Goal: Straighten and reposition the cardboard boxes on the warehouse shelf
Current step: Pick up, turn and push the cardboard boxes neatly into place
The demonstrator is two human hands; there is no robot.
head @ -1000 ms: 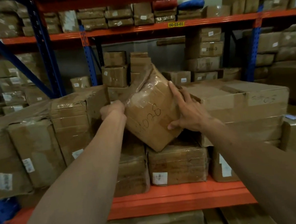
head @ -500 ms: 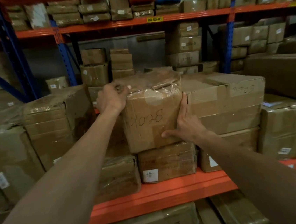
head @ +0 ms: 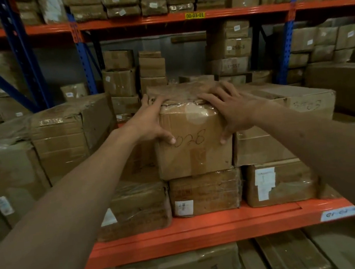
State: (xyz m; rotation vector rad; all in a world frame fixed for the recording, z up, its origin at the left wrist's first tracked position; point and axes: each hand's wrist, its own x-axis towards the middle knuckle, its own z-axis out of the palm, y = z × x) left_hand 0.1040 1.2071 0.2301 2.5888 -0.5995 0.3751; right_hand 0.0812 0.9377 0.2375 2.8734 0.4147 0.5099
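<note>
L hand & R hand clamp upper corners of taped cardboard box, upright atop plastic-wrapped box, glossy film, handwritten "028"

Marked box stacked on lower box, larger box touching its right, shelf beam beneath

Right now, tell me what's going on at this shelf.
A person is squaring up a cardboard box marked 028 on the warehouse rack. The left hand and right hand are both spread over its top front corners, thumbs down on the front face. The box sits upright on a plastic-wrapped box, beside a larger carton on its right, above the orange shelf beam.
</note>
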